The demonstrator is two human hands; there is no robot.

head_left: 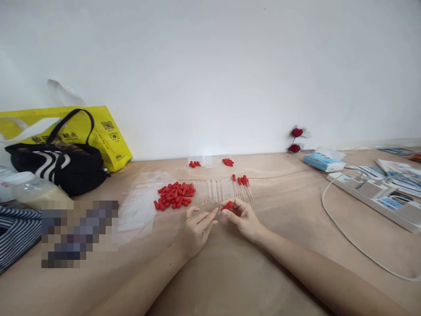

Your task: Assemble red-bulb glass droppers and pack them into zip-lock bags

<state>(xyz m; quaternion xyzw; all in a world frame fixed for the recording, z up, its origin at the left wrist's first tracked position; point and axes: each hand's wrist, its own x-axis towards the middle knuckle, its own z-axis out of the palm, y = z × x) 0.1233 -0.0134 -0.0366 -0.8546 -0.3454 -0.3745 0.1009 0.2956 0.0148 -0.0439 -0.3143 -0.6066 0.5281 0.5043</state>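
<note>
My right hand (245,219) had its thumb and fingers pinching a red bulb (227,205), held above the table (230,272) just on the near side of the tube row. My left hand (199,226) was right beside it, fingers stretched toward the bulb's lower left end, where a thin sliver of something showed; too small to make out, so I couldn't tell if those fingertips were pinching it.

Beyond my left hand: a pile of red bulbs (174,195), loose, heaped against the left end of a row of clear thin tubes (215,192) laid side by side. At the row's right end, a few tubes had red bulbs (243,181) on their far ends. Flat clear plastic bags (138,215) lay left of the pile. Near the wall, a clear bag (212,161) with 2 small groups of red bulbs, 1 at each side.

Far left: yellow bag (113,145), black bag (82,171) with white stripes in front of it, bottle (39,193) on its side, striped cloth (19,232), pixelated patch (79,232). Right: 2 dark red flowers (297,132) by the wall, blue tissue pack (324,161), white power strip (378,197), papers (401,175), white cable (342,239) curving across the tabletop.
</note>
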